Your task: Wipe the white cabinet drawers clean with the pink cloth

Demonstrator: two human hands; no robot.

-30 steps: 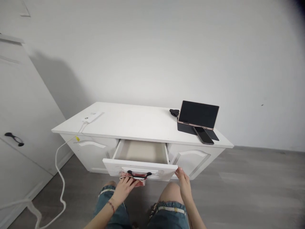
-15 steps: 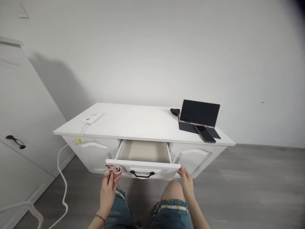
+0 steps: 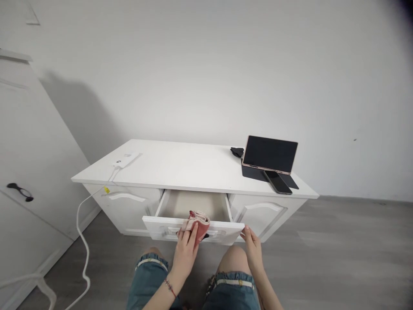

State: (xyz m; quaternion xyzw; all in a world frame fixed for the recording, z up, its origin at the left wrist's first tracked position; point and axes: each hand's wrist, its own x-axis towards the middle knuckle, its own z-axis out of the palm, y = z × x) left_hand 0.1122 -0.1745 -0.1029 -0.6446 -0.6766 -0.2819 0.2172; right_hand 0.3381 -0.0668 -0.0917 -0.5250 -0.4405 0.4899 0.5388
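A folded red and white cloth (image 3: 201, 228) is in my left hand (image 3: 185, 249), pressed to the front of a pulled-out white drawer (image 3: 155, 228) near its middle. The cloth and fingers cover most of the drawer's black handle (image 3: 205, 236). At the drawer front's right end, my right hand (image 3: 252, 245) grips the edge; some of its fingers are hidden behind the panel. Inside, the drawer's pale bottom shows, with nothing visible on it.
The drawer belongs to a white desk (image 3: 180, 163). On its right stand a tablet (image 3: 270, 153), a phone (image 3: 277, 181) and a small black item (image 3: 237, 151). A white power strip (image 3: 125, 160) lies left, its cable (image 3: 84, 245) hanging down. A white cabinet (image 3: 35, 150) stands at left.
My left hand has moved the cloth rightward along the drawer front, from its left end to the handle. My right hand stays at the right edge.
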